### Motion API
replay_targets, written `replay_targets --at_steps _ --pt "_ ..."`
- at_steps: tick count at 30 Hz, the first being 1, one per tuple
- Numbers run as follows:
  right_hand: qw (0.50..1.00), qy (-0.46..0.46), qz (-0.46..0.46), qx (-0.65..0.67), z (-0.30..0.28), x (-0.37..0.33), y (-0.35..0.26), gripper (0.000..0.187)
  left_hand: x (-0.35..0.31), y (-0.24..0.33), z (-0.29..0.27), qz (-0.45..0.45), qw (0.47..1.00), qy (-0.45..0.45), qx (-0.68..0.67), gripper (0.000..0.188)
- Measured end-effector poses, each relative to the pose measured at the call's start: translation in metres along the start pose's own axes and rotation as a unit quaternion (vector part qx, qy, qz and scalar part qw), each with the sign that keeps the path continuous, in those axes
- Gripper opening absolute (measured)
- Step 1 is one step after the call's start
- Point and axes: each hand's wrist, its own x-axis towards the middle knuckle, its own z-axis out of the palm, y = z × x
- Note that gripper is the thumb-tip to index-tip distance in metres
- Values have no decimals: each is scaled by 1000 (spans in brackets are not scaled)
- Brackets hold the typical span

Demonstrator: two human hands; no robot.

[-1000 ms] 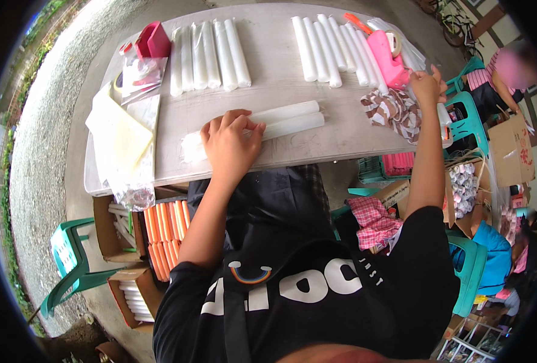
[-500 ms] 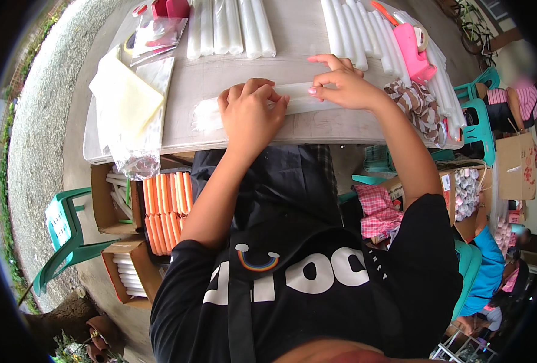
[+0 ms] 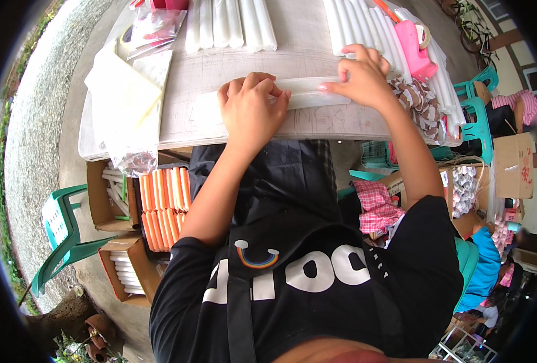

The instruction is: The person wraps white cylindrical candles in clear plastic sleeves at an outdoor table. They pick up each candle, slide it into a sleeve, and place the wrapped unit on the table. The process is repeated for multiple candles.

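Across the near part of the table [image 3: 184,130] lies a long white candle in clear plastic film [image 3: 311,95]. My left hand [image 3: 251,107] rests over its left part, fingers curled down and thumb close to the index finger. Loose film sticks out to the left of that hand. At the candle's right end is my right hand [image 3: 366,78], thumb stretched out to the wrap and fingers bent, with a gap between them. What lies under my left palm is hidden.
Rows of wrapped white candles [image 3: 229,24] lie at the far side. A pink tape dispenser [image 3: 415,51] and a patterned cloth [image 3: 417,100] are at right, plastic sheets [image 3: 126,100] at left. Below stand boxes of orange candles [image 3: 164,209] and white candles [image 3: 126,272].
My right hand has shifted rightward along the wrap, its fingers now lifted and bent farther from the thumb. My left hand stays almost in place. The whole view has tilted slightly.
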Motion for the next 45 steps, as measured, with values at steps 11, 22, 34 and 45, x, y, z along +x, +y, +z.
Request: replay_targets --at_steps 11,22,34,45 --pt "957 287 39 -4 59 -76 -31 30 -1 1 -1 0 1000 -1 -2 20" --pt "915 340 1 216 27 -62 -72 55 -23 -10 -65 62 987 11 150 34" --pt "819 80 -99 560 14 -21 -116 65 -62 -89 -98 21 994 -17 -110 38" --pt "844 60 -178 503 13 -16 -139 66 -44 -88 -74 -56 989 56 -121 16"
